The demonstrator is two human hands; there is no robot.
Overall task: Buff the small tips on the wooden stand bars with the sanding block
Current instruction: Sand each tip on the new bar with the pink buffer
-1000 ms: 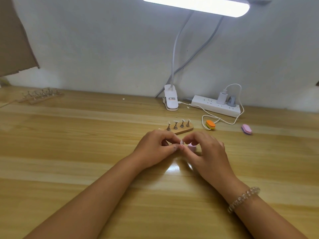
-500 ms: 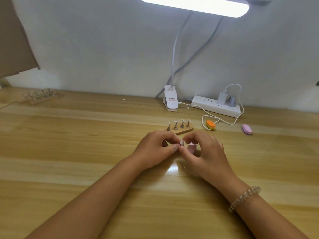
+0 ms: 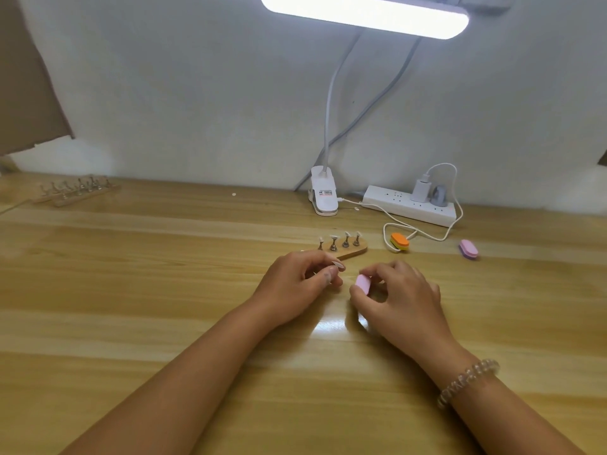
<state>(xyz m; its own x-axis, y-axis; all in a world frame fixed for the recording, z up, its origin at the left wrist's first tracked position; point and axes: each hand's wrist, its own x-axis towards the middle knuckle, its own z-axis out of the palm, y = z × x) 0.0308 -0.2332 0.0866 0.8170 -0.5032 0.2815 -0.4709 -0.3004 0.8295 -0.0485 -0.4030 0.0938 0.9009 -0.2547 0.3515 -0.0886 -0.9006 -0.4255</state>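
Note:
A short wooden stand bar [image 3: 352,251] lies just beyond my hands, with several small metal pegs carrying white tips [image 3: 334,238]. My left hand [image 3: 295,285] pinches one small white tip [image 3: 338,266] between thumb and fingers, with what looks like its peg. My right hand [image 3: 399,297] grips a pink sanding block [image 3: 363,284] with its flat face turned toward the left hand. A small gap separates the block from the held tip.
An orange sanding block [image 3: 399,241] and a pink-purple one [image 3: 468,248] lie to the right. Behind stand a white lamp clamp [image 3: 324,195] and a power strip [image 3: 410,206] with a looping white cable. Two more wooden stand bars [image 3: 77,190] lie far left by the wall.
My hands were touching, with the block against the tip. Now they have drawn apart, and the pink block's face shows in my right hand.

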